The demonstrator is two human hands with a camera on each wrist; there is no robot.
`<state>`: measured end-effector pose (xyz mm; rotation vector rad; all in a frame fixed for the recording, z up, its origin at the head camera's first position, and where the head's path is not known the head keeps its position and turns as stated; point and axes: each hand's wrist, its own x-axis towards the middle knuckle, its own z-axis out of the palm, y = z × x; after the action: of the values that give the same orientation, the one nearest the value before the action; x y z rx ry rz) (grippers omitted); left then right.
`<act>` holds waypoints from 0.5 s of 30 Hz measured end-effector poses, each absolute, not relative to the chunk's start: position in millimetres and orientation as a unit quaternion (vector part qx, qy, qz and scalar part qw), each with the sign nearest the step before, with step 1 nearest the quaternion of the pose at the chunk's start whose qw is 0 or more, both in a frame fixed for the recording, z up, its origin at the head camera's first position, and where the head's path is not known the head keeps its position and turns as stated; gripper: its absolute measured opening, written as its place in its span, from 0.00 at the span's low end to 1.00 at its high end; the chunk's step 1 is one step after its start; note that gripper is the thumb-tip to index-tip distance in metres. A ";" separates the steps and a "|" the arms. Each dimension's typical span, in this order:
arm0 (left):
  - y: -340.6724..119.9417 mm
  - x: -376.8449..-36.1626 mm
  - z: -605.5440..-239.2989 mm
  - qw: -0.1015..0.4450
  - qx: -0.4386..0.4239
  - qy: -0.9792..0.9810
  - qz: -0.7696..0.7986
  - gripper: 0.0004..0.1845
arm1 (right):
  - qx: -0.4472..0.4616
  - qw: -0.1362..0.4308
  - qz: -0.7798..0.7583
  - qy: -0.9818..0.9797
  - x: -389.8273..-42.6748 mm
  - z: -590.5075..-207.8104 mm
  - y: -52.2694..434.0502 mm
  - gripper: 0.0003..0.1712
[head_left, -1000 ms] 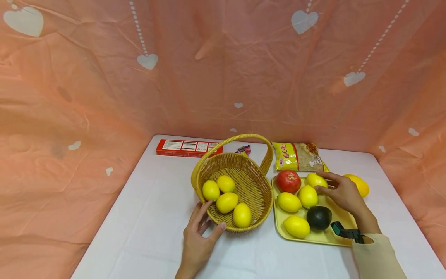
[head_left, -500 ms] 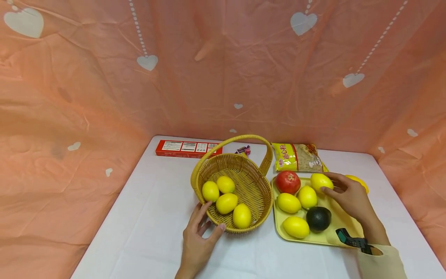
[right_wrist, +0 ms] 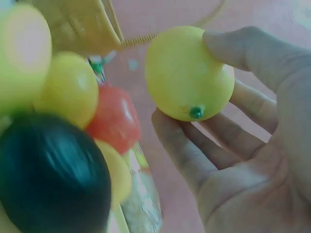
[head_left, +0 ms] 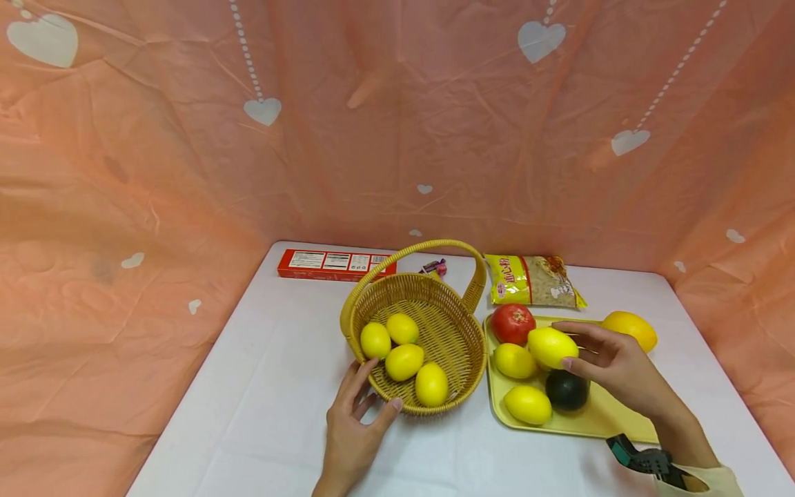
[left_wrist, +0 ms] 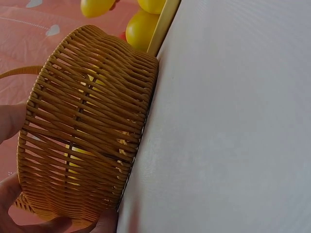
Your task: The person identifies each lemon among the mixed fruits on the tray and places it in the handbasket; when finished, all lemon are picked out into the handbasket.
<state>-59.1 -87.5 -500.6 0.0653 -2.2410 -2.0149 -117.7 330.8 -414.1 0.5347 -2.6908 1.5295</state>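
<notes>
A salmon-pink cloth backdrop (head_left: 397, 124) hangs behind and wraps round both sides of a table (head_left: 273, 386), closing it in on 3 sides. The cloth is creased and wrinkled, printed with white hearts (head_left: 263, 109) of different sizes and dotted white lines (head_left: 245, 48) running down to some of them. The table is covered with a plain white cloth that lies smooth, with faint folds near its front edge. Its far edge meets the backdrop along a straight line. The light is even and soft, with only faint shadows on the tabletop.
</notes>
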 end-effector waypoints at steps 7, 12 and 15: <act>-86.9 -59.4 -499.4 0.063 0.019 -0.740 -0.669 0.39 | 0.219 -0.086 0.533 -0.813 -120.3 -416.9 305.4 0.28; -86.7 -59.1 -499.2 0.065 0.017 -0.739 -0.670 0.39 | 0.264 -0.117 0.535 -0.794 -130.6 -422.1 281.1 0.26; -86.3 -58.9 -499.7 0.071 0.016 -0.738 -0.671 0.38 | 0.294 -0.121 0.521 -0.792 -139.6 -423.1 265.2 0.25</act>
<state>-58.9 -86.3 -499.7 0.0473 -2.2203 -2.0171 -139.6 265.2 -423.1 1.0020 -2.7011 1.7762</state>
